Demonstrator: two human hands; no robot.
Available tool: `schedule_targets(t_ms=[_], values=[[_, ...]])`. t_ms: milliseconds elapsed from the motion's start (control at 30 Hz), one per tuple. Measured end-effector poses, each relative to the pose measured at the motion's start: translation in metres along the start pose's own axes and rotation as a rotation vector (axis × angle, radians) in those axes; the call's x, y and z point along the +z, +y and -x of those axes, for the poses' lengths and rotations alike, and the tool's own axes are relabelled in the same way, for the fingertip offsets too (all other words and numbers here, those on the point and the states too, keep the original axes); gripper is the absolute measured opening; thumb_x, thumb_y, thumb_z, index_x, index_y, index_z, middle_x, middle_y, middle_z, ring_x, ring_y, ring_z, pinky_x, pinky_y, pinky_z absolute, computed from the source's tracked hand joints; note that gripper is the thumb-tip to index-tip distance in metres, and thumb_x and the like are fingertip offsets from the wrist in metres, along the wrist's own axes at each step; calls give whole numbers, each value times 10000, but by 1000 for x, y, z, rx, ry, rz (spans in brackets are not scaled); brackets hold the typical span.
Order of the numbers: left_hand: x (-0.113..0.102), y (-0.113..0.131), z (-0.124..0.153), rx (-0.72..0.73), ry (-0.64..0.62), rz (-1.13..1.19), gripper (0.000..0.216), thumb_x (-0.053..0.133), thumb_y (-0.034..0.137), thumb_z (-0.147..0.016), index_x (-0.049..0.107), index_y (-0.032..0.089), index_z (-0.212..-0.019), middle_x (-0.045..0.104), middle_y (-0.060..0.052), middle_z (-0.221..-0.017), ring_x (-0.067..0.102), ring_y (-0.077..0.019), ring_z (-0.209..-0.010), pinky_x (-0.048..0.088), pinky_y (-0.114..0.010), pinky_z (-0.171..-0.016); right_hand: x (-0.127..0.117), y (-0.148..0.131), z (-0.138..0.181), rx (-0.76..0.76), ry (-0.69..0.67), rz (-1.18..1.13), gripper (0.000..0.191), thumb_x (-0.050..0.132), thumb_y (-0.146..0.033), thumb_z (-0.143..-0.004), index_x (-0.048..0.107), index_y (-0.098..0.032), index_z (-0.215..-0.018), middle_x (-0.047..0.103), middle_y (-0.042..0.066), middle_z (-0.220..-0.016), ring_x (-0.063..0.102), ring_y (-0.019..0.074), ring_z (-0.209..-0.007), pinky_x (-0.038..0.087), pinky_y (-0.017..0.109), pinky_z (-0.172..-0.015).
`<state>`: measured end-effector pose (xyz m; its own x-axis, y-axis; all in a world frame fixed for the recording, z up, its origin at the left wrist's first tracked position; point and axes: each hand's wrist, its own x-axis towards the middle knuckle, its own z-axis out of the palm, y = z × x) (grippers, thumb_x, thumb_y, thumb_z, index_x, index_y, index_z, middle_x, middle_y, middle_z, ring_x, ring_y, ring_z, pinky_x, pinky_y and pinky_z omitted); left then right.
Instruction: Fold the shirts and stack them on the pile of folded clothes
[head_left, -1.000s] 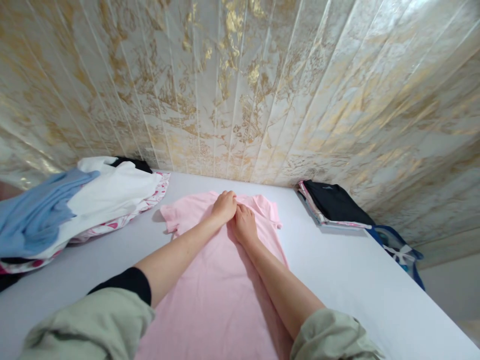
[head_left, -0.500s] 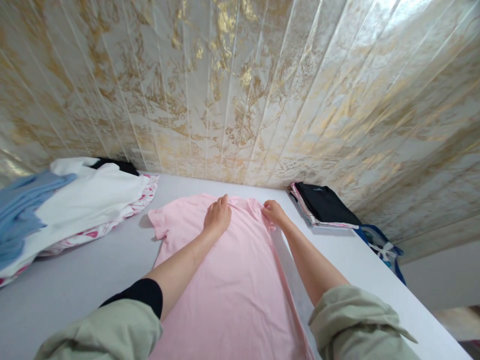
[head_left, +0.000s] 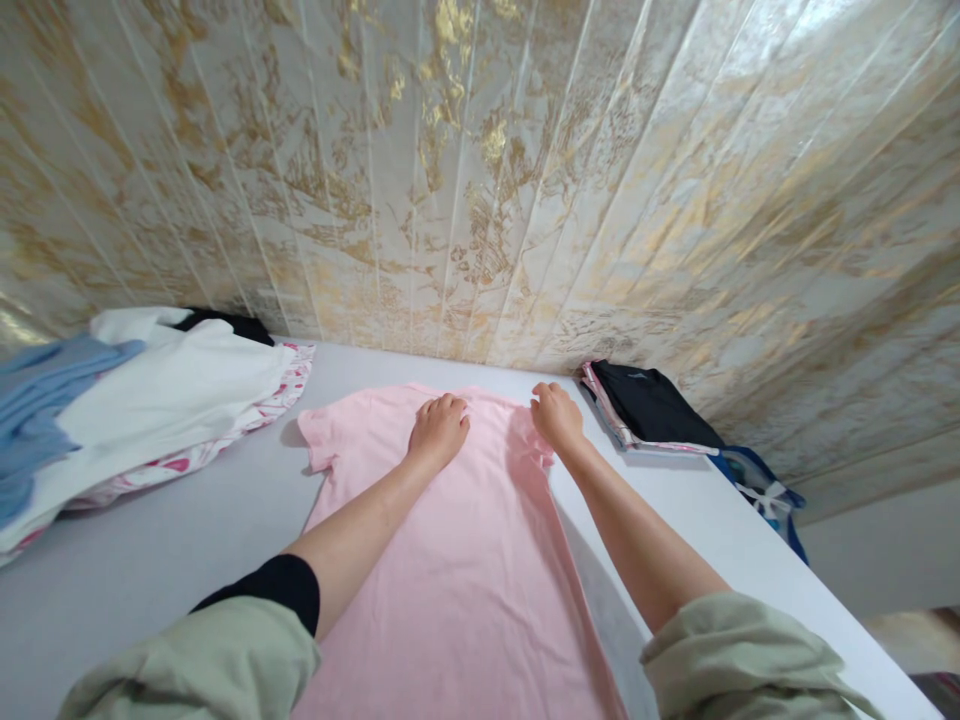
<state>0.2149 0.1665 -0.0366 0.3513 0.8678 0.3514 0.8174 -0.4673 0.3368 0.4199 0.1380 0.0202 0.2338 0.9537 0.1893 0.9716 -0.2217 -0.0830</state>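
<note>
A pink short-sleeved T-shirt (head_left: 450, 560) lies spread out with its neckline toward the wall and its lower end running out of view toward me. My left hand (head_left: 439, 432) rests palm down on the upper chest just below the neckline, fingers laid on the cloth and not gripping it. Over the shirt's right shoulder is my right hand (head_left: 557, 415), its fingers loosely bent and slightly apart, with no cloth visible between them. The right sleeve lies partly beneath this hand and wrist. The left sleeve is flat and uncovered.
On the left is a loose heap of clothes: a white garment (head_left: 180, 390), a blue one (head_left: 45, 410), and pink-patterned and black cloth. Folded clothes with a black piece (head_left: 649, 405) on top are stacked back right. A blue-edged bag (head_left: 772, 500) sits by the white table's (head_left: 720, 540) right edge.
My right hand has let go of the shoulder cloth and moved slightly right and away from me. The right shoulder and sleeve now lie flatter. My left hand stays nearly in place, its fingers lower.
</note>
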Motion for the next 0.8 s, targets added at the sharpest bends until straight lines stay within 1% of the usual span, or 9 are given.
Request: schedule_targets(t_ms=[100,167,267,367,500,567,633,700,800], values=[[1,0,1,44,-21,-1,307,446,247,-939,569,230,-1220,599,-63,-1288,513,-216,-1215,313,-387,-1080,9,-39,1,-241,-47,-65,377,316,-202,-972,554,-165,-1261,588,136,-1241,544,225,-1146,395,327,-940],[2,2,1,53,-35,-7,342,407,231,-953,541,232,-1268,576,-57,-1346,478,-202,-1268,285,-393,-1105,23,-58,4,-312,-98,-92,393,310,-226,-985,539,-187,-1300,574,107,-1304,523,196,-1188,371,306,-986],[6,2,0,49,-63,-21,368,346,218,-969,532,242,-1286,553,-49,-1391,453,-186,-1304,265,-406,-1124,47,-72,8,-280,-92,-95,455,297,-310,-999,429,-194,-1418,425,90,-1487,380,211,-1344,288,374,-1084],[7,-10,-3,19,-94,-40,376,357,277,-971,520,265,-1309,499,-49,-1451,410,-200,-1351,239,-446,-1142,61,-73,7,-195,-91,-82,531,258,-382,-1000,307,-195,-1494,300,74,-1563,257,222,-1419,194,449,-1135],[-6,-57,-12,-18,-121,-57,439,406,400,-950,498,250,-1352,440,-76,-1496,360,-267,-1391,229,-507,-1146,65,-72,4,-147,-119,-64,556,243,-405,-989,276,-211,-1509,279,55,-1574,227,213,-1430,158,452,-1148],[-17,-82,-17,15,-124,-51,433,437,366,-935,510,239,-1342,463,-59,-1480,377,-230,-1381,261,-427,-1153,64,-73,4,-146,-105,-63,556,239,-396,-985,285,-205,-1505,292,54,-1569,238,216,-1422,159,453,-1147],[-28,-97,-20,37,-91,-46,436,421,284,-931,493,205,-1353,453,-59,-1482,373,-183,-1379,284,-342,-1150,64,-74,5,-146,-88,-66,556,243,-386,-980,296,-195,-1500,306,53,-1562,250,221,-1413,163,457,-1144],[-34,-99,-19,35,-47,-50,434,373,216,-930,487,187,-1348,471,-64,-1454,398,-155,-1355,315,-301,-1131,65,-75,6,-136,-79,-69,559,248,-383,-976,304,-187,-1496,315,56,-1558,256,228,-1409,165,464,-1143],[-32,-82,-8,-1,-32,-74,384,346,195,-930,561,186,-1248,576,-80,-1319,499,-173,-1257,385,-311,-1072,66,-75,6,-121,-76,-72,561,252,-391,-974,315,-183,-1491,325,65,-1553,260,240,-1406,169,475,-1138]])
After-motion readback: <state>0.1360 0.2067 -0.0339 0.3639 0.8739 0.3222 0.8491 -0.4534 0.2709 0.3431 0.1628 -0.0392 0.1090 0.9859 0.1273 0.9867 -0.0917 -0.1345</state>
